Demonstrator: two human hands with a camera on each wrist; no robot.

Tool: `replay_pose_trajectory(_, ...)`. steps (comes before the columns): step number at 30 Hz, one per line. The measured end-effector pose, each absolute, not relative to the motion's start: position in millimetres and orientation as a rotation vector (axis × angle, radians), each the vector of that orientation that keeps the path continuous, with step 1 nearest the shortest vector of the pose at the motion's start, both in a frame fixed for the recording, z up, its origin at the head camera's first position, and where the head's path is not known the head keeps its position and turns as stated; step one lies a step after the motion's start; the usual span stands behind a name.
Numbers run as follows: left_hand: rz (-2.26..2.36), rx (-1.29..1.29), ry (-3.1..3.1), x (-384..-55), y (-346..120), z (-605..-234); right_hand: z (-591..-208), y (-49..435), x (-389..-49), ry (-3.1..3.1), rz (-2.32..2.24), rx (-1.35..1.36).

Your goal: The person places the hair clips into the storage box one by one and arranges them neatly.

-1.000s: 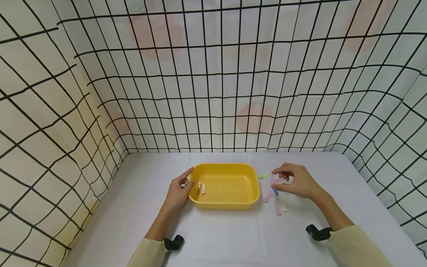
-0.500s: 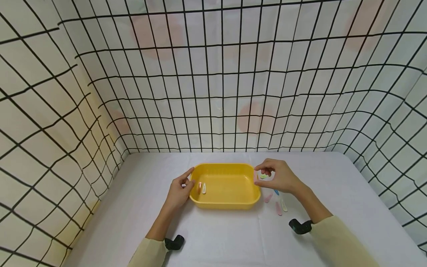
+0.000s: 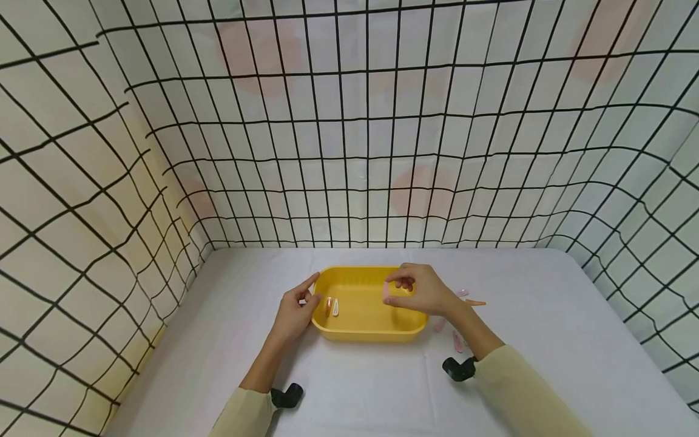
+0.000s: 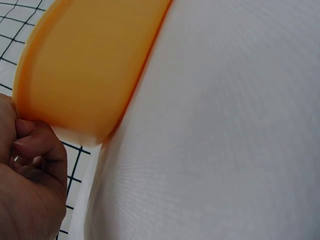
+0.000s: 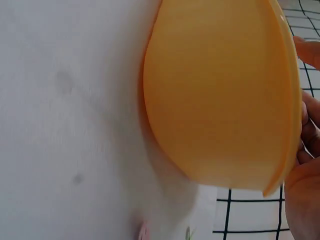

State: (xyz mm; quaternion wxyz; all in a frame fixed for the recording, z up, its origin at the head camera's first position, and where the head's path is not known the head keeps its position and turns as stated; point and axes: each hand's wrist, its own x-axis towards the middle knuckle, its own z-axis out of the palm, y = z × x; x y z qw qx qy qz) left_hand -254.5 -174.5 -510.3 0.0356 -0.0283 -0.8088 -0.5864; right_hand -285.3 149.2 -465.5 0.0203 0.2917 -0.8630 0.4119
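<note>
A yellow plastic tray [image 3: 371, 335] rests on the white table. My left hand [image 3: 292, 312] grips its left end, thumb at the rim and the other fingers along the outside; the left wrist view shows curled fingers [image 4: 40, 145] by the tray's edge. Over the right part of the tray, my right hand [image 3: 419, 291] pinches a pink hair clip [image 3: 386, 292] upright between thumb and forefinger. Inside the tray, near the left end, lie an orange hair clip [image 3: 329, 306] and a white hair clip [image 3: 335, 308]. The tray's wall hides the pinched clip in the right wrist view.
Right of the tray, loose clips lie on the white tablecloth [image 3: 360, 388], among them pink clips [image 3: 457, 341] and an orange clip [image 3: 476, 302]. My right forearm partly covers them. A black wire grid [image 3: 349, 158] before white cloth borders the table's back and sides.
My right hand has carried the pink hair clip leftward from above the loose clips to over the tray. An orange clip now shows behind my forearm. My left hand stays at the tray's left end.
</note>
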Motion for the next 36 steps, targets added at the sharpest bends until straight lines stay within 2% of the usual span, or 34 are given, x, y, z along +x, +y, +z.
replay_pose_trajectory(7, -1.809, -0.106, -2.48, -255, -174, -510, -469, 125, -288, -2.729, 1.246, 0.927)
replay_pose_trajectory(21, -1.791, -0.107, -2.492, -257, -171, -511, -474, 93, -288, -2.87, 1.222, 0.799)
replay_pose_trajectory(36, -1.797, -0.073, -2.513, -254, -174, -509, -488, 59, -296, -2.879, 1.355, 0.811)
